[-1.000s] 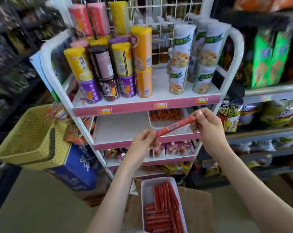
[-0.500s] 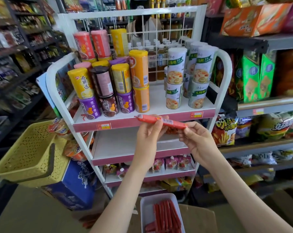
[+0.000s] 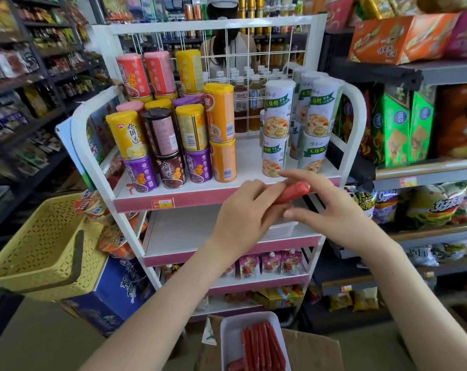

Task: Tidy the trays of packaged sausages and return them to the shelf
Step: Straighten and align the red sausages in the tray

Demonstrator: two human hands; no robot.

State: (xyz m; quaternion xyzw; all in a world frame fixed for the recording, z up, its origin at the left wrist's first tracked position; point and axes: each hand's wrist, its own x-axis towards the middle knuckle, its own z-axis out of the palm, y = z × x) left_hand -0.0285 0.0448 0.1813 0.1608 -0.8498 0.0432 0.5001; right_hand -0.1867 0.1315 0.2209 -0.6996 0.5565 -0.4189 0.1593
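Note:
My left hand [image 3: 243,210] is closed around a red packaged sausage [image 3: 294,191], held in front of the pink edge of the rack's top shelf, one end pointing at me. My right hand [image 3: 326,210] is just right of it, its fingers spread above and below the sausage's end without pinching it. Behind my hands, a white tray [image 3: 283,228] sits on the second shelf, mostly hidden. At the bottom, another white tray [image 3: 227,330] rests on a cardboard box [image 3: 312,352] and holds several red sausages [image 3: 261,346] lying side by side.
The white and pink rack [image 3: 358,124] carries stacked cans [image 3: 192,129] on top and pouches lower down. A yellow basket [image 3: 39,250] sits on a blue box [image 3: 119,290] at left. Snack shelves [image 3: 425,172] stand at right. A person [image 3: 227,52] stands behind the rack.
Both hands have risen with the sausage from the second shelf to the top shelf's edge. The sausage has turned end-on toward me, and my right hand's fingers have spread apart.

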